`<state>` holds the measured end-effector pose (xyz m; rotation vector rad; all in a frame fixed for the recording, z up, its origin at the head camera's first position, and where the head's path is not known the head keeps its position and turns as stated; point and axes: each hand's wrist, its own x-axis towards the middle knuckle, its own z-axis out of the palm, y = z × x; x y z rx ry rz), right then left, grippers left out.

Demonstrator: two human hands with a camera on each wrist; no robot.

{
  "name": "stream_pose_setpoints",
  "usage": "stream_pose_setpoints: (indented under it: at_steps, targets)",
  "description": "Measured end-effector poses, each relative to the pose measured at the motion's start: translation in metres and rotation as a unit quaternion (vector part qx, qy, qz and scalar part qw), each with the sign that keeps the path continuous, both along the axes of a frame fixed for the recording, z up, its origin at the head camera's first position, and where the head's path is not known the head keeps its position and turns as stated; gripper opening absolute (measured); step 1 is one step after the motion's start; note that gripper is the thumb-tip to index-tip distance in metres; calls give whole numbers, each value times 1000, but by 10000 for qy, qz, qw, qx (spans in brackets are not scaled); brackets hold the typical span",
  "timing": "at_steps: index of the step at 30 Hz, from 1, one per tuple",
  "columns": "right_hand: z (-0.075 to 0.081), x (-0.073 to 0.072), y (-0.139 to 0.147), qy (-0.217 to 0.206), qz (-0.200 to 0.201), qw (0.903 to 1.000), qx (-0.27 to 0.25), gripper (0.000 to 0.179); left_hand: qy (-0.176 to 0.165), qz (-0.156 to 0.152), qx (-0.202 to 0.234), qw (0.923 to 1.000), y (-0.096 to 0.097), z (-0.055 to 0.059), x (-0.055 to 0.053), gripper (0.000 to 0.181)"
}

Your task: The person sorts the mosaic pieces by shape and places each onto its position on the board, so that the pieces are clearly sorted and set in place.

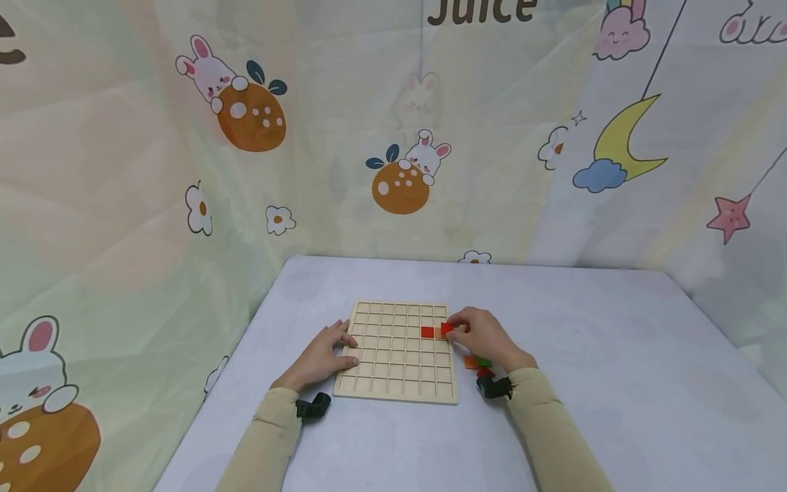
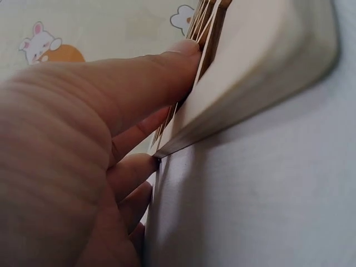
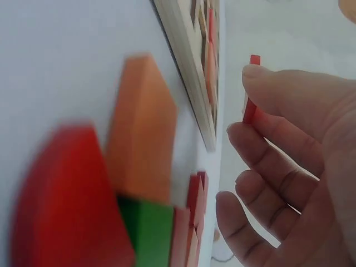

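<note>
A: Biggest first; what to flag?

B: White table [image 1: 615, 328], under everything; on it, flat, wooden grid board [image 1: 393, 389]; could skid on that smooth-looking top; likely cause, a push from one side without a brace opposite.

A: Braced at all?

B: Seemingly, by left hand [image 1: 320, 354]; at the board's left edge, thumb over the rim, with fingers loosely extended, not clenched; could turn the board askew by leaning unevenly.

A: And right hand [image 1: 488, 336]?

B: Over the board's right edge; grasping red tile [image 1: 446, 328] between thumb and forefinger, with other fingers loosely bent; black wrist camera [image 1: 494, 387] just beside loose pieces; could scatter them by dipping or swinging the wrist.

A: Which pieces?

B: Orange block [image 3: 144, 133], green block [image 3: 156, 236], blurred red block [image 3: 72, 206]; right of the board, close together; more behind, too tight to count.

A: Smallest, the held tile?

B: At the right end of a row; next to orange tile [image 1: 438, 333], with second red tile [image 1: 427, 332] beyond; could land tilted on a divider or bump the orange neighbour; cause, sideways drift or fingertips hiding the cell; could also slip, from a narrow pinch; exact height, cannot tell.
</note>
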<state>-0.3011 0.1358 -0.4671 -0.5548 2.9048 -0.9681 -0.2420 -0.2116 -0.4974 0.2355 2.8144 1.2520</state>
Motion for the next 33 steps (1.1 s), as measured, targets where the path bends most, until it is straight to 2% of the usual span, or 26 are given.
stream_pose_setpoints:
  at_steps: [6, 11, 18, 33]
  targets:
    - [-2, 5, -11, 94, 56, 9999, 110, 30, -1, -41, -102, 9999, 0, -1, -1, 25]
    - [-2, 3, -14, 282, 30, 9995, 127, 29, 82, -77, -45, 9999, 0, 3, -1, 25]
    - [-3, 3, -15, 118, 7, 9998, 156, 29, 65, -100, -71, 9999, 1, 2, -1, 25]
    - [-3, 6, -23, 96, -8, 9999, 47, 30, 150, -40, -84, 9998, 1, -2, 0, 25]
